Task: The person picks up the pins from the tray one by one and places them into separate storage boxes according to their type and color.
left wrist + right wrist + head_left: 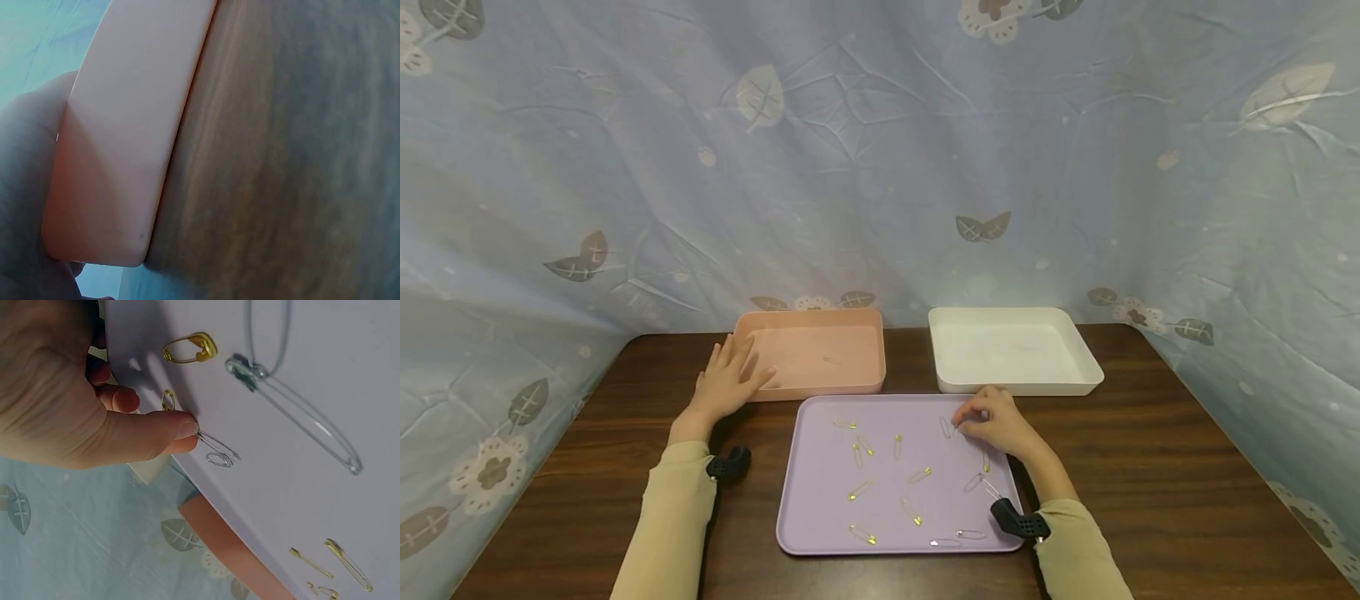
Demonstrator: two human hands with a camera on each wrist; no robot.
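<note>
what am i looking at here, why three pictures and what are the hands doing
No machine here: a person works with bare hands, wearing three cameras. The wide picture comes from the head, looking down at a wooden table. The other two come from cameras strapped to each wrist.

On the table lie a lilac tray scattered with gold and silver safety pins, a pink tray behind it and a white tray to its right.

The left hand rests flat against the pink tray's near left corner; its wrist view shows mostly that tray's wall. The right hand is over the lilac tray, and its wrist view shows thumb and finger pinching a silver pin.
</note>
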